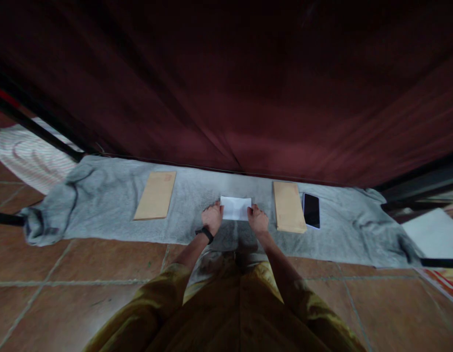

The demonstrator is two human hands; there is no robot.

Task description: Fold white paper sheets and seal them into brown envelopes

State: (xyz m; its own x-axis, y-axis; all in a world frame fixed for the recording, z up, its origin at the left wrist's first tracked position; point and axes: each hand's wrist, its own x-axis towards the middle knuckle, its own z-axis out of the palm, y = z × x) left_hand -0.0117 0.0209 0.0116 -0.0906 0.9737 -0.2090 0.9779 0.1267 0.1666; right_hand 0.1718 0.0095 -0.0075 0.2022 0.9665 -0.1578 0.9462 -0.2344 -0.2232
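Note:
Between my two hands is a small white sheet of paper (235,209), held wide and flat just over the grey cloth (101,205). My left hand (212,218), with a dark band on its wrist, grips the paper's left edge, thumb on top. At the right edge, my right hand (258,219) pinches it the same way. A brown envelope (155,195) lies to the left of my hands. Closer on the right is a stack of brown envelopes (289,207), with a phone (311,210) beside it, its screen dark.
A dark red curtain (226,98) hangs along the cloth's far side. Dark metal bars (35,120) stand at the left, near a striped cloth (32,151). White sheets (435,237) lie at the far right. Brown floor tiles (112,261) show in front.

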